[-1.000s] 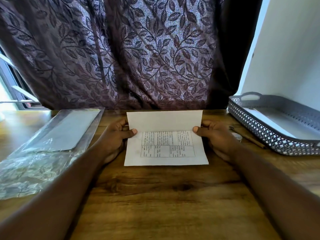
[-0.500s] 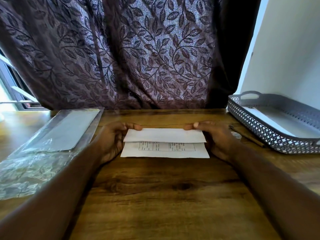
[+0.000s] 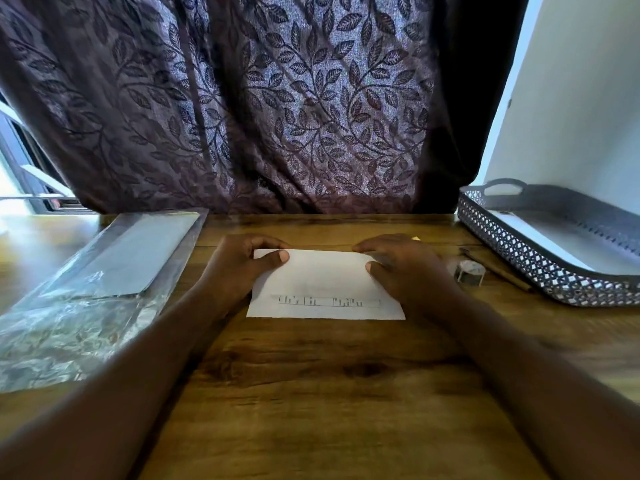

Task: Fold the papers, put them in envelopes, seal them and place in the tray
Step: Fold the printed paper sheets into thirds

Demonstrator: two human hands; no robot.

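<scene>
Head view: I see the paper (image 3: 322, 282) lying on the bench (image 3: 311, 393), its far flap now folded down over most of the printed grid, which was open 1 s ago. The left hand (image 3: 239, 265) and right hand (image 3: 401, 265) pinch its far corners. I judge creasing comes next.

We count one paper (image 3: 325, 282) in the middle of the desk (image 3: 311, 393). We count two hands on it: one left hand (image 3: 239, 268) and one right hand (image 3: 405, 268). At the right edge of the desk we see one tray (image 3: 519, 258), with one flat white thing (image 3: 540, 237) inside. Beside the tray we count one small roll (image 3: 469, 271) and one thin stick (image 3: 502, 273). At the left edge lies one plastic bag (image 3: 86, 306); we cannot count what is inside it.
</scene>
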